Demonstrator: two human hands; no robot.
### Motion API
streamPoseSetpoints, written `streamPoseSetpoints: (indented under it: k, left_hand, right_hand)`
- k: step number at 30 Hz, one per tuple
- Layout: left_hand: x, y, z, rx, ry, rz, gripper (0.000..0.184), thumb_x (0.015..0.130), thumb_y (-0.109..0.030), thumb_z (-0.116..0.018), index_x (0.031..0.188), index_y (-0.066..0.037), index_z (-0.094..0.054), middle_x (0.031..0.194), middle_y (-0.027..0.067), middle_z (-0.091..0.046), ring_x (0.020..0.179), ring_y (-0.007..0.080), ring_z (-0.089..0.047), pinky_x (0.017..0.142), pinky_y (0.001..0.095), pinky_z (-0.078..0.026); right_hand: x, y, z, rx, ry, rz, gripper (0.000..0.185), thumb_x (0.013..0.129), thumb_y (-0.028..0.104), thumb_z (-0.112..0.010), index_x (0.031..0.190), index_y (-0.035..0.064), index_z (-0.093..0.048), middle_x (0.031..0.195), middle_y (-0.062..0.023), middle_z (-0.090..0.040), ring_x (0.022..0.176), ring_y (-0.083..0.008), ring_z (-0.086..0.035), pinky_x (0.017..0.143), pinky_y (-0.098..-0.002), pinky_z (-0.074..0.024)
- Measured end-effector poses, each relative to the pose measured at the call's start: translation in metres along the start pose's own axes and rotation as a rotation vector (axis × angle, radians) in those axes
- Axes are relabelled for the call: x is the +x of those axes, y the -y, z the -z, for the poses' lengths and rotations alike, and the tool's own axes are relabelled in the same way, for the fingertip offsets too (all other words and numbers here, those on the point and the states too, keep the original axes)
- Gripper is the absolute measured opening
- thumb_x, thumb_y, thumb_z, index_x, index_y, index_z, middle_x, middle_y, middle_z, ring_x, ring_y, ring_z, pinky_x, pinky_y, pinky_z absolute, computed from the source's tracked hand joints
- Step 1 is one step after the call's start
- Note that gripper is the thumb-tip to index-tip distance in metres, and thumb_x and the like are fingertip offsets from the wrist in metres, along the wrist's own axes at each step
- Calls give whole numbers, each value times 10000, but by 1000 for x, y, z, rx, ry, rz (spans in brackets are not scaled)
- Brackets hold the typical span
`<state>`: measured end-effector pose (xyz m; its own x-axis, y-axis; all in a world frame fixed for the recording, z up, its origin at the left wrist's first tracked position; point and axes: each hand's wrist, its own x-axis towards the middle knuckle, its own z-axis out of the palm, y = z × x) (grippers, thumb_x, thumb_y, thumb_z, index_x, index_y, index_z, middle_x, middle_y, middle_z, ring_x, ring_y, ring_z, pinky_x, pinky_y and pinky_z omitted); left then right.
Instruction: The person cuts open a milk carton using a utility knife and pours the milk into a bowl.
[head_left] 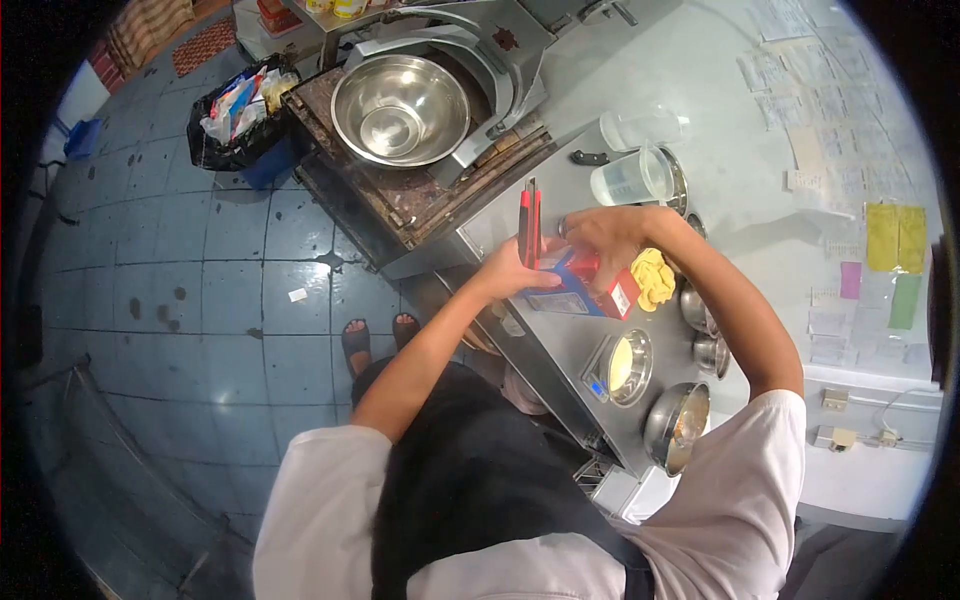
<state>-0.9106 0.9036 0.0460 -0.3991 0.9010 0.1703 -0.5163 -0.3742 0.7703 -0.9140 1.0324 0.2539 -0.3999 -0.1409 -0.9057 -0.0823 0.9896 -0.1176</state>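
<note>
My left hand [512,272] is closed round a red-handled tool [530,225] that points up, and its fingers also touch the near side of a red and blue box [585,288]. My right hand [605,240] reaches over the box from the far side, its fingers bent down onto the top. Beside the box on the steel counter lies a crumpled yellow cloth [653,280]. Closer to my body, a metal bowl with pale yellow contents [621,364] sits on a scale [597,388].
A large steel bowl [400,110] rests on the stove at the upper left. A knife [589,158], a plastic container [625,180] and several small metal bowls stand along the counter. Another bowl [677,428] is near its end. A bin [245,120] stands on the floor.
</note>
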Motion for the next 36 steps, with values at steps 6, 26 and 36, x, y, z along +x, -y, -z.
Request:
streamPoseSetpoints:
  k: [6, 26, 36]
  left_hand:
    - [4, 2, 5, 12, 48, 47, 630, 682, -95, -824, 1216, 47, -522, 1198, 122, -584, 1132, 172, -531, 977, 318, -410]
    - [-7, 7, -6, 9, -84, 26, 604, 704, -153, -816, 1204, 42, -539, 1171, 119, -610, 1053, 160, -575, 916, 312, -453]
    - [-17, -37, -25, 270, -201, 15, 358, 759, -116, -775, 952, -34, -486, 1235, 179, -578, 1093, 169, -542, 965, 323, -414]
  right_hand:
    - [0, 8, 13, 7, 93, 42, 885, 511, 402, -749, 1285, 32, -531, 981, -174, -557, 918, -323, -600, 793, -381, -486]
    - [-48, 17, -19, -246, -720, 196, 636, 495, 467, -834, 880, 57, -537, 801, -95, -575, 824, -295, -560, 685, -395, -444]
    - [-31, 64, -101, 544, -1493, -199, 688, 635, 152, -805, 1221, 33, -465, 1049, -167, -521, 974, -359, -527, 827, -417, -448]
